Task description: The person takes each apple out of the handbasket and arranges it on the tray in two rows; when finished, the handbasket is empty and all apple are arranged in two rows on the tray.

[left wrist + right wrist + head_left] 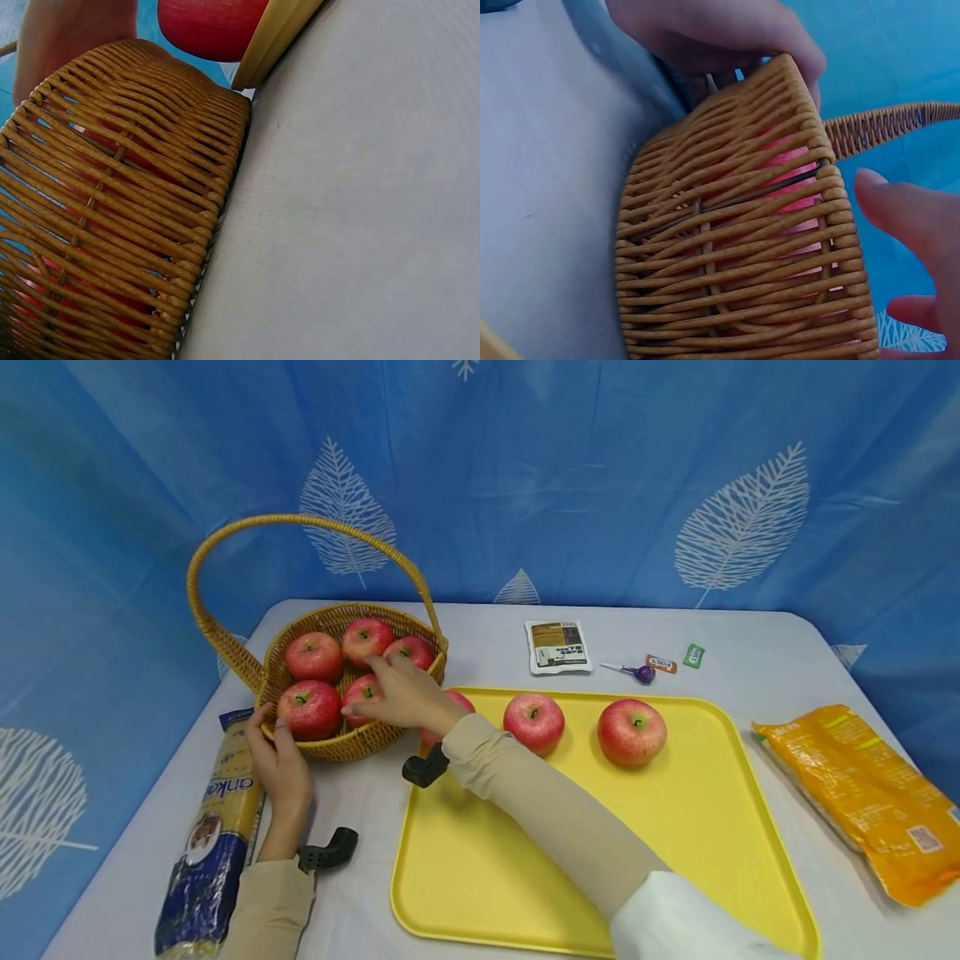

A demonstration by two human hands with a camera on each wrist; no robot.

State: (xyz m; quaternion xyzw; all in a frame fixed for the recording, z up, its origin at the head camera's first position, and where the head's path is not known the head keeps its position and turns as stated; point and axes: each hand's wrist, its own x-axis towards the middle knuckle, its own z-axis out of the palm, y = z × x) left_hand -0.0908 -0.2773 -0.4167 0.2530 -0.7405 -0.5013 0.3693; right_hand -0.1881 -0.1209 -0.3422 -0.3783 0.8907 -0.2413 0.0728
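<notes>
A wicker basket (pixel 360 745) with a tall arched handle stands at the back left, holding several red apples (pixel 309 710). My left hand (pixel 281 768) grips the basket's near left rim. In the right wrist view this left hand (pixel 727 34) curls over the far end of the wicker wall. My right hand (pixel 401 693) reaches over the basket's right rim. Its thumb and fingers are spread about a front apple (pixel 360 692), partly covering it. In the right wrist view its thumb (pixel 904 214) stands apart from the fingers, above the rim.
A yellow tray (pixel 600 860) carries red apples (pixel 632 732) along its back edge, one partly behind my right wrist. A long blue-and-gold packet (pixel 213 835) lies left. Behind the tray are a white pouch (pixel 558 647), a lollipop (pixel 642 674) and small wrapped candies (pixel 661 663). An orange bag (pixel 862 802) lies right.
</notes>
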